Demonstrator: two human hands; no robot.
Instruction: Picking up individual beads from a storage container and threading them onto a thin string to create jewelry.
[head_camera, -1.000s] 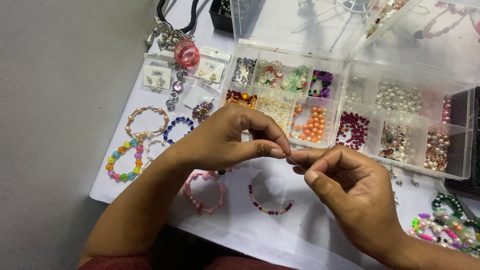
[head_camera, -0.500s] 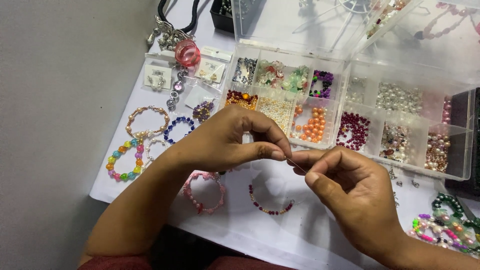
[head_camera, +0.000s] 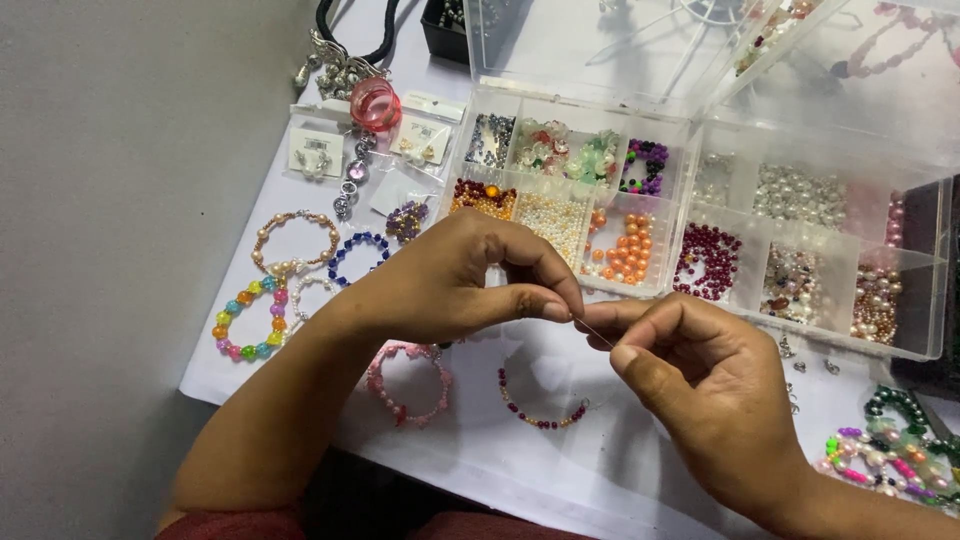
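Head view, going left to right: you've got a rainbow bead bracelet lying on the white sheet over the grey tabletop, then a pink bracelet under your wrist. Your left hand pinches one end of a thin wire between thumb and forefinger, and your right hand pinches the other end, fingertips almost touching. A half-strung dark red strand sits just below. Behind your hands, the clear bead organizer is open.
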